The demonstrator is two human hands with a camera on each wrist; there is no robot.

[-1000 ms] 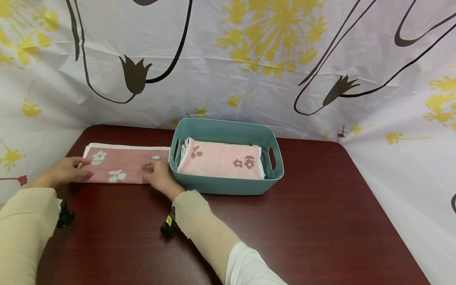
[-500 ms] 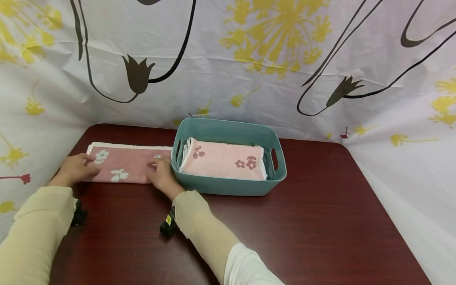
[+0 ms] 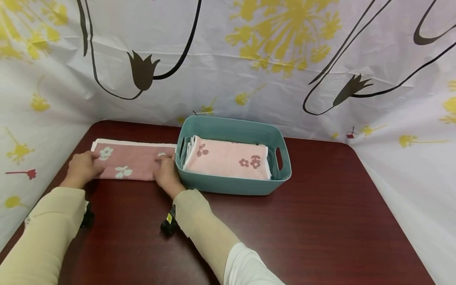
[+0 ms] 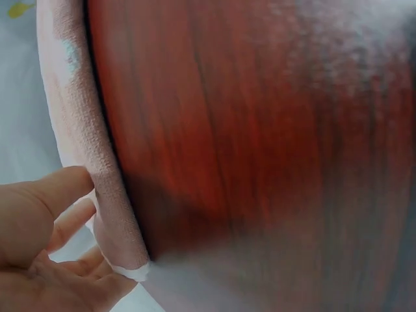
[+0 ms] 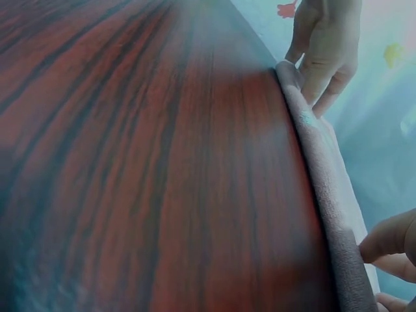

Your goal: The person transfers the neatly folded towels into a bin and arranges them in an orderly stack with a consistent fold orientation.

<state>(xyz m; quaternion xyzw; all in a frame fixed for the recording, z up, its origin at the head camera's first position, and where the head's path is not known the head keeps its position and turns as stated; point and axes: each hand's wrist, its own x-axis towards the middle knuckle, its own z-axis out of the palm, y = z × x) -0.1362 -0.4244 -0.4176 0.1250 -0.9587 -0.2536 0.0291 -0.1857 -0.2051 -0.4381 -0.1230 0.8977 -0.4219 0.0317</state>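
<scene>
A folded pink towel (image 3: 137, 161) with pale flower prints and a white border lies flat on the left part of the table. At its left end, my left hand (image 3: 81, 168) touches it with thumb and fingers spread; in the left wrist view that thumb (image 4: 73, 184) meets the thick folded edge. My right hand (image 3: 166, 173) rests on the towel's right end, close beside the basket. In the right wrist view, its thumb (image 5: 383, 239) touches the front fold at the lower right. Some fingertips of both hands are hidden.
A teal basket (image 3: 228, 186) with side handle holes stands right of the towel. Inside it lies a folded light pink towel (image 3: 228, 158) with darker flowers, on the left and front side. Behind the dark red-brown table (image 3: 320, 221) hangs a white patterned sheet (image 3: 213, 55).
My left hand has shifted slightly right and inward over the towel's left end. My right hand stays at the right end. The whole view has drifted a little, and the towel lies in place.
</scene>
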